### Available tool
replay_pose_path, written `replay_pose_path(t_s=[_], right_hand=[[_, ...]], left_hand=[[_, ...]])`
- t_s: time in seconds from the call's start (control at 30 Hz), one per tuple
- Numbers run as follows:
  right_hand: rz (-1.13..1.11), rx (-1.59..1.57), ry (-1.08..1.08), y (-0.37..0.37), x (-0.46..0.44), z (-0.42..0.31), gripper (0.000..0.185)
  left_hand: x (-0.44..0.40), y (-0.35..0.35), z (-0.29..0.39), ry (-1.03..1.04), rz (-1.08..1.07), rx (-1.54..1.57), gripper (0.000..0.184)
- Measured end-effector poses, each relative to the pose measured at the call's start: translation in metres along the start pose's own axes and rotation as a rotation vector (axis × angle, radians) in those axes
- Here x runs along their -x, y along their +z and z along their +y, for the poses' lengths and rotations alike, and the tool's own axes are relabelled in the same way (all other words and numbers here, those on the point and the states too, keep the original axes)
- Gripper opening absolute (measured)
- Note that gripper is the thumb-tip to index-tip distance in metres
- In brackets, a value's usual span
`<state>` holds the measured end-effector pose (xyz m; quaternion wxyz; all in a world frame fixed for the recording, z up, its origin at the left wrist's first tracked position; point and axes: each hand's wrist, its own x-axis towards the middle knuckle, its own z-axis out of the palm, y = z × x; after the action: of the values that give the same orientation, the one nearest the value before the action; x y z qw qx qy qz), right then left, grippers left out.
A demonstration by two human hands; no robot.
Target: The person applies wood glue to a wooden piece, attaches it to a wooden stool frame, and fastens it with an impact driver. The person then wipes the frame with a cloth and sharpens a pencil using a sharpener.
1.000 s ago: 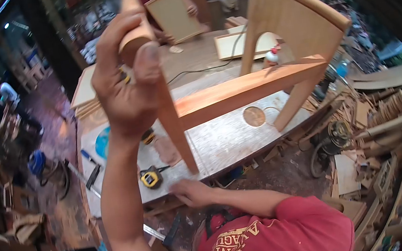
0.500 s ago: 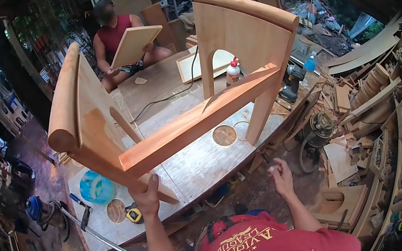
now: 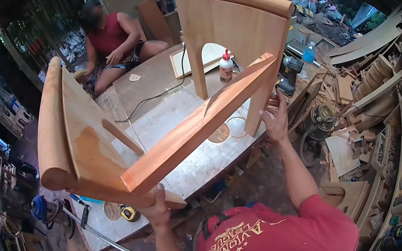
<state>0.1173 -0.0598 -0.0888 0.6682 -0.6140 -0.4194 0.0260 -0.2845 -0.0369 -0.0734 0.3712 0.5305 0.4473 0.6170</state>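
A wooden frame stands on the workbench (image 3: 165,92), made of a left curved panel (image 3: 87,136), a right curved panel (image 3: 232,18) and a reddish rail (image 3: 200,120) joining them. My left hand (image 3: 157,208) is closed round the lower leg of the left panel, thumb on top. By the right panel's front leg (image 3: 260,112) is my right hand (image 3: 277,117), its fingers apart and its fingertips at the leg's outer edge. Behind the rail stands a white glue bottle with a red cap (image 3: 225,66). A yellow tape measure (image 3: 129,213) lies near my left hand.
Across the bench a co-worker (image 3: 112,40) sits at its far edge. A drill (image 3: 289,74) and a blue-capped bottle (image 3: 308,53) are on the right. A black cable (image 3: 156,99) crosses the bench. A long metal clamp (image 3: 108,236) leans at the left front.
My right hand has moved up to the right panel's front leg. The left panel has shifted down and left in view with my left hand on it. The co-worker's board has been lowered.
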Motion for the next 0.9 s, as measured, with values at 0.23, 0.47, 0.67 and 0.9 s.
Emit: replay_pose_path(t_s=[0.23, 0.47, 0.67, 0.9], right_hand=[[-0.094, -0.075, 0.021, -0.009, 0.016, -0.008, 0.089], [-0.955, -0.182, -0.037, 0.062, 0.165, -0.111, 0.091], [-0.783, -0.163, -0.076, 0.122, 0.219, -0.075, 0.053], [-0.681, -0.300, 0.026, 0.118, 0.199, -0.128, 0.027]], left_hand=[[0.050, 0.050, 0.039, -0.062, -0.148, -0.025, 0.055], [0.059, 0.054, 0.021, 0.021, -0.309, 0.091, 0.093], [0.022, 0.017, 0.058, 0.199, -0.534, 0.065, 0.083], [-0.136, -0.049, -0.030, 0.190, -0.137, 0.150, 0.064]])
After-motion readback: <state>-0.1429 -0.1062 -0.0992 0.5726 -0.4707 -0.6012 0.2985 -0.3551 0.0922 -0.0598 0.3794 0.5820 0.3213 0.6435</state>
